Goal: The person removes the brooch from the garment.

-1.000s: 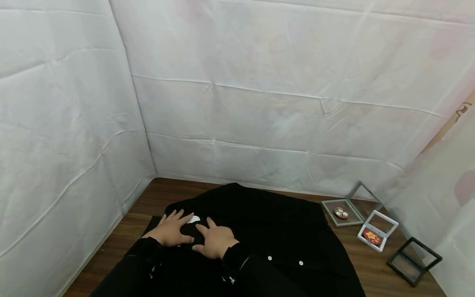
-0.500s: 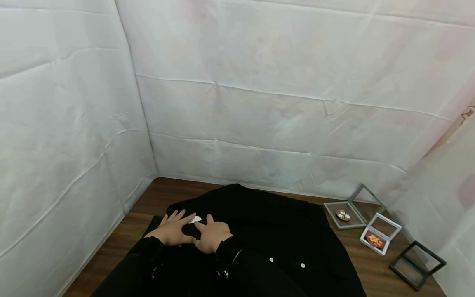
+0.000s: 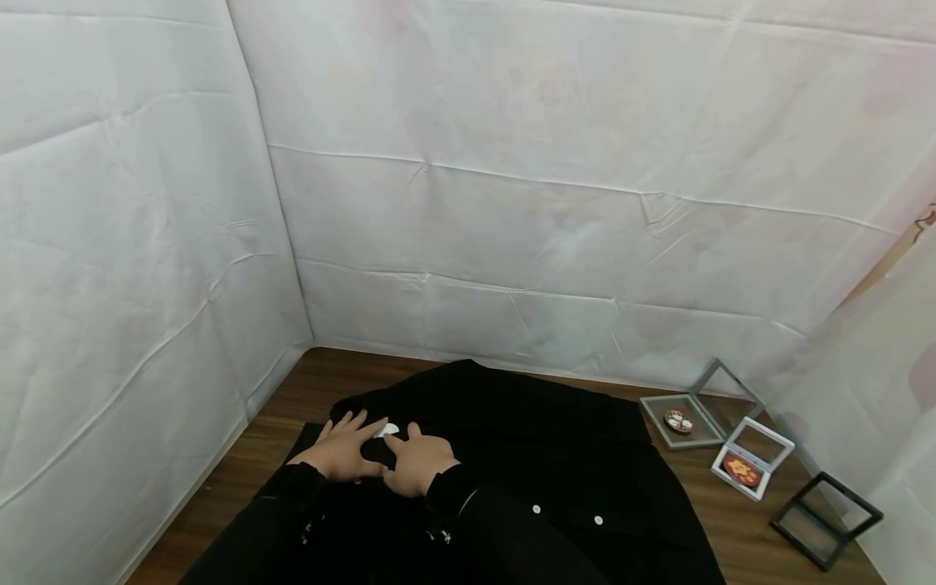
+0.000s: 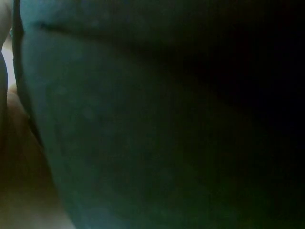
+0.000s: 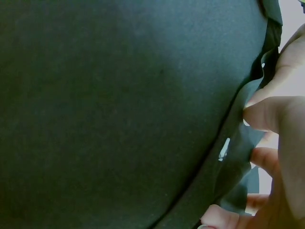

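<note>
A black garment [image 3: 526, 439] with small white buttons lies spread on a wooden table [image 3: 322, 382]. Both hands rest on its left part, on either side of a small white round thing [image 3: 390, 429]. My left hand [image 3: 340, 451] lies flat on the cloth with straight, spread fingers. My right hand [image 3: 418, 459] sits close against it. In the right wrist view its fingers [image 5: 269, 114] pinch a fold of the black fabric [image 5: 119, 105]. The left wrist view is filled by dark cloth [image 4: 167, 119] and shows nothing of the fingers.
Three open display cases stand at the table's right end: a grey one [image 3: 676, 421] holding a round badge, a white one [image 3: 742, 470] holding a red badge, and a black one [image 3: 825, 520] with nothing inside. White cloth walls enclose the table at the back and both sides.
My right hand has slid left towards my left hand, and its fingers have drawn in from a flat spread. The left hand has stayed put.
</note>
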The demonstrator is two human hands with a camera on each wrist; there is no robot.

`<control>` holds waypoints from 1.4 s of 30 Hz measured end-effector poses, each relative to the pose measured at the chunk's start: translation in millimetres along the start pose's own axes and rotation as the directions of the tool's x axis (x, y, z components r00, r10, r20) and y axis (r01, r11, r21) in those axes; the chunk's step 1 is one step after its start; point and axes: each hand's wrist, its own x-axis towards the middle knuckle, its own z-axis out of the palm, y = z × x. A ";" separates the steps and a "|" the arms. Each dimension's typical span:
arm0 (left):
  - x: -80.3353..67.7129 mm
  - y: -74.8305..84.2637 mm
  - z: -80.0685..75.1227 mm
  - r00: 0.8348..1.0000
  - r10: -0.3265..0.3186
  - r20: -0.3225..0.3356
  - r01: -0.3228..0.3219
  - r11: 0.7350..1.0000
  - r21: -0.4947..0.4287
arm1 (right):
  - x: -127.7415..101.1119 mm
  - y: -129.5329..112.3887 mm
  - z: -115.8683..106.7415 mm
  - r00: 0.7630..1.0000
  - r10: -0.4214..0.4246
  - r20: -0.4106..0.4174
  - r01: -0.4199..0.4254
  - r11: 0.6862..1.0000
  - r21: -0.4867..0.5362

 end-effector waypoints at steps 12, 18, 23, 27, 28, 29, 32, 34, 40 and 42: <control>-8.5 15.9 -10.6 0.998 -0.041 0.042 0.040 0.999 0.025 | -4.8 -1.2 -0.7 1.000 0.008 0.021 -0.008 1.000 0.013; -10.0 18.5 -12.4 0.998 -0.043 0.043 0.042 0.999 0.017 | -5.9 -2.0 -1.8 0.999 0.013 0.029 -0.014 1.000 0.019; -10.4 21.0 -13.8 0.998 -0.045 0.043 0.044 0.999 0.013 | -2.9 -1.0 2.2 0.999 0.018 0.033 -0.018 1.000 0.018; -9.2 22.1 -14.8 0.999 -0.033 0.031 0.032 0.999 0.025 | 1.2 0.1 4.9 0.999 0.023 0.037 -0.024 1.000 0.011; -8.8 22.0 -14.8 0.999 -0.032 0.030 0.031 0.999 0.027 | 1.7 0.5 5.2 0.999 0.024 0.037 -0.024 1.000 0.011; -8.3 21.4 -14.5 0.999 -0.030 0.030 0.029 0.999 0.030 | 2.2 0.8 5.7 0.999 0.024 0.037 -0.024 1.000 0.013; -6.9 18.9 -13.6 0.999 -0.026 0.032 0.025 0.999 0.023 | 2.6 1.6 5.3 0.999 0.023 0.038 -0.024 0.999 0.033; -4.7 14.8 -11.2 0.999 -0.026 0.033 0.026 0.999 0.023 | 2.2 1.9 4.1 0.999 0.021 0.041 -0.023 0.999 0.048; 3.4 0.4 -0.8 0.999 -0.029 0.017 0.029 0.999 0.025 | -1.6 1.3 -3.5 0.998 0.020 0.057 -0.025 0.996 0.089; 3.9 -1.4 0.7 1.000 -0.025 0.007 0.025 1.000 0.010 | -2.6 0.8 -5.0 0.998 0.020 0.060 -0.026 0.995 0.095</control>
